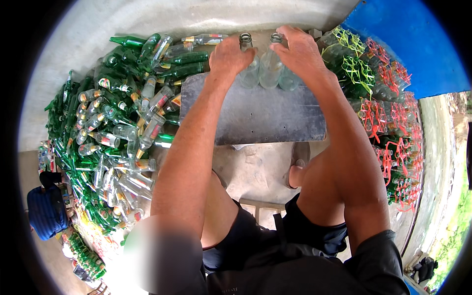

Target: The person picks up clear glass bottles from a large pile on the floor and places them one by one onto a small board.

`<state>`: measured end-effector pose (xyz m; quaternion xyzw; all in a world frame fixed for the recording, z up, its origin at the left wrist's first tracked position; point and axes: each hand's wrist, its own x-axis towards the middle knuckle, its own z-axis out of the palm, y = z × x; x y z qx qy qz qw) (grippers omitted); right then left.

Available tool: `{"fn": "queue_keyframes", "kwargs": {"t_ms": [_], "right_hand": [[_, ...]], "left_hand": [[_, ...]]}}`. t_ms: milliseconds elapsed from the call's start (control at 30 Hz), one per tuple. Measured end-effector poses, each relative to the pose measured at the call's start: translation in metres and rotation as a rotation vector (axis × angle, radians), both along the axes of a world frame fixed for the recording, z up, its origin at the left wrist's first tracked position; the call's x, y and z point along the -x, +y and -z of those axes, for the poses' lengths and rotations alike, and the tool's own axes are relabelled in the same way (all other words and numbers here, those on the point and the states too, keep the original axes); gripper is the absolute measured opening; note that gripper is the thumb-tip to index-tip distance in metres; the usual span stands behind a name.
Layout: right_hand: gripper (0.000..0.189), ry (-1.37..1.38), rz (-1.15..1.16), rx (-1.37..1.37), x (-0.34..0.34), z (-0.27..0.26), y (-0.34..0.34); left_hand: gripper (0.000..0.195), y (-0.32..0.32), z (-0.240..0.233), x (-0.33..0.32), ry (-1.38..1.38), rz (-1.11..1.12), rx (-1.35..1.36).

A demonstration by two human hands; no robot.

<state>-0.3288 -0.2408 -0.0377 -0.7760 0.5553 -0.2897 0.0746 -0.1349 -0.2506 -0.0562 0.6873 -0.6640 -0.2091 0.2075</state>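
Observation:
At the far edge of a dark, worn board (254, 114), several clear glass bottles stand upright side by side. My left hand (230, 57) wraps the neck of the left clear glass bottle (250, 76), its thumb across the front. With thumb and fingers, my right hand (304, 53) grips the neck of the middle clear glass bottle (270, 72). Another clear glass bottle (289, 82) stands to its right, its upper part hidden by my right hand. Both held bottles show open mouths, and their bases appear to rest on the board.
A large heap of loose green and clear bottles (121, 107) lies to the left. On the right stand bottles bundled with red straps (372, 114) and yellow-green straps (357, 68). A blue panel (405, 44) is beyond them. A dark blue padded item (48, 212) is at far left.

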Motion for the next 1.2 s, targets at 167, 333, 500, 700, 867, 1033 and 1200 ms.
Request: {"fn": "queue_keyframes", "kwargs": {"t_ms": [167, 333, 500, 700, 867, 1033, 1200], "right_hand": [[0.033, 0.000, 0.009, -0.064, -0.004, 0.007, -0.006], [0.033, -0.017, 0.023, -0.059, -0.010, 0.008, -0.004], [0.031, -0.016, 0.007, -0.055, -0.008, 0.010, -0.005], [0.033, -0.033, -0.019, 0.021, -0.005, 0.017, -0.007], [0.034, -0.016, 0.003, -0.008, -0.005, 0.014, -0.004], [0.033, -0.007, -0.016, 0.023, -0.005, 0.017, -0.004], [0.032, -0.012, -0.007, 0.009, -0.006, 0.015, -0.002]], "left_hand": [[0.047, -0.003, 0.002, 0.002, 0.006, 0.001, -0.010], [0.049, -0.003, 0.003, 0.000, -0.029, 0.006, 0.006], [0.049, -0.005, 0.007, -0.001, -0.060, 0.009, 0.016], [0.050, -0.003, 0.009, 0.000, -0.044, 0.005, 0.074], [0.048, -0.001, 0.004, 0.003, -0.049, 0.010, 0.023], [0.048, 0.001, 0.004, -0.001, -0.059, 0.015, 0.022], [0.048, 0.001, 0.004, -0.002, -0.040, 0.017, 0.021]]}}
